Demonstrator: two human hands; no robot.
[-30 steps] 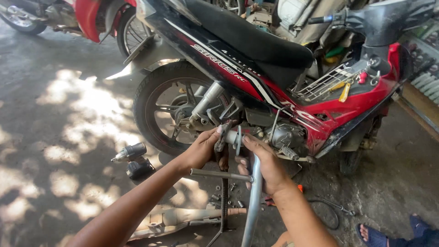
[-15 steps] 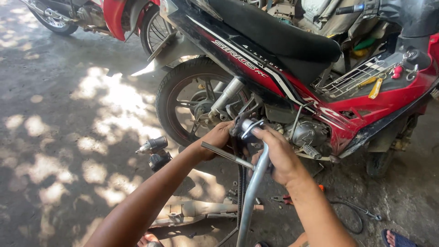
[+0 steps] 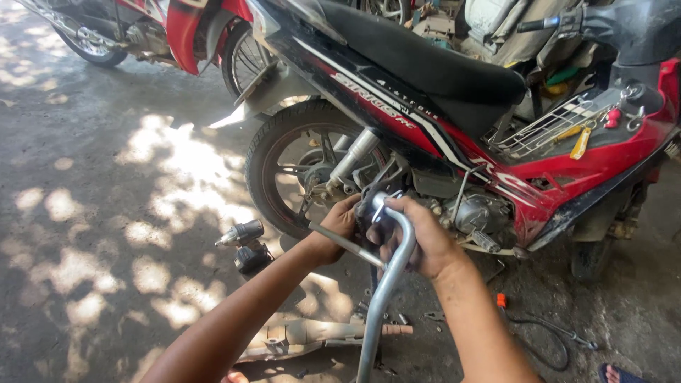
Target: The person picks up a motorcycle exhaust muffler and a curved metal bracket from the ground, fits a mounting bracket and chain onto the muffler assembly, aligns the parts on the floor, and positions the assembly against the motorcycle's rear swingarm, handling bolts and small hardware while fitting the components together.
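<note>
A red and black motorcycle (image 3: pixel 454 106) stands in front of me, its rear wheel (image 3: pixel 305 167) to the left. My right hand (image 3: pixel 418 237) grips the curved top of a long silver metal bar (image 3: pixel 379 305) that runs down toward me. My left hand (image 3: pixel 340 225) is closed around a thin silver rod (image 3: pixel 347 245) beside the footrest bracket, close to the engine (image 3: pixel 472 213). Both hands meet just below the rear shock absorber (image 3: pixel 351 159). What the bar's tip engages is hidden by my fingers.
A black and silver power tool (image 3: pixel 245 245) lies on the concrete left of my arm. A detached exhaust pipe (image 3: pixel 312 333) lies on the ground below my hands. A black cable (image 3: pixel 546 333) curls at the right. Another red motorcycle (image 3: pixel 163 28) is parked at the back left.
The view has come closer and shifted right. Both hands have stayed on the bar and rod at the same spot on the motorcycle's side.
</note>
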